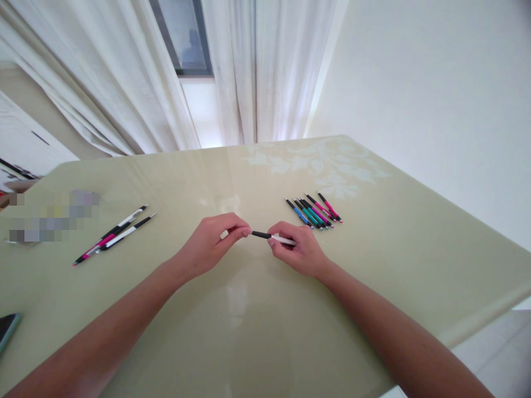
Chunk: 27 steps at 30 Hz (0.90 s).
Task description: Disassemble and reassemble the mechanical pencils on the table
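A black and white pen (261, 235) is held nearly level over the middle of the table. My left hand (219, 241) pinches its black end between thumb and fingertips. Around the white barrel, the fingers of my right hand (299, 247) are closed. Beyond my right hand lies a row of several pens (313, 211) in blue, green, purple and pink, all with black grips. On the left side of the table rest a few more pens (114, 235), white, black and pink, lying close together at a slant.
The pale green table (199, 331) has a floral pattern at its far right. A blurred packet (50, 218) lies at the left edge, with a dark flat object (7, 327) nearer me. A white object's corner (394, 392) shows at the bottom edge. Curtains hang behind.
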Tool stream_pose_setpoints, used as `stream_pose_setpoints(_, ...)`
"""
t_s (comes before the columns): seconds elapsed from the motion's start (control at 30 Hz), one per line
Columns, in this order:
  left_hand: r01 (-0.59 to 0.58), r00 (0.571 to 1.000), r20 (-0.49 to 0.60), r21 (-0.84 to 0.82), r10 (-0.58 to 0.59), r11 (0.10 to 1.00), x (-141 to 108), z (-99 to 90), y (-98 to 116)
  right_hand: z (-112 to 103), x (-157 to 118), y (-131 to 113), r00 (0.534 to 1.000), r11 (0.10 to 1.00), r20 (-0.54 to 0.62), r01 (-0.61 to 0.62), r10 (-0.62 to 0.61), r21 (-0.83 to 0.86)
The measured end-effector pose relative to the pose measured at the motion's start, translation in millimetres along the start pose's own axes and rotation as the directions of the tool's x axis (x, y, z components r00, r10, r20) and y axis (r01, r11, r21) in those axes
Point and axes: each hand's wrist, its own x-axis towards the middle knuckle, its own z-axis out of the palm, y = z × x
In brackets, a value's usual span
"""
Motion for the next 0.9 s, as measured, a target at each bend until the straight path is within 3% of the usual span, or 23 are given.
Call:
stream_pose_setpoints(0.13,-0.017,0.999,-0.035,-0.08,0.015,0.997,-0.3,0.1,1.3,-0.2,0.3,-0.3,1.0,1.0,-0.003,0.005,-0.005,-0.006)
stream_pose_setpoints(0.23,0.046,0.997,-0.048,-0.145,-0.053,0.988,0.0,0.2,1.7,-0.3,0.4,0.1,1.0,1.0,0.001,0.0,0.0,-0.004)
stream_pose_setpoints(0.43,0.079,0.997,0.007,-0.023,-0.079,0.997,1.2,-0.6,-0.7,0.2,0.2,2.0,1.0,1.0,0.007,-0.001,0.001,-0.002)
stream_pose_setpoints(0.63,0.067,0.997,-0.031,-0.124,-0.071,0.99,1.3,-0.5,0.6,-0.2,0.9,-0.1,1.0,1.0,0.012,-0.006,0.006,-0.008)
stream_pose_setpoints(0.9,0.074,0.997,0.021,-0.024,-0.073,0.997,2.9,-0.3,0.1,-0.6,0.9,-0.1,1.0,1.0,0.021,0.005,-0.004,-0.02)
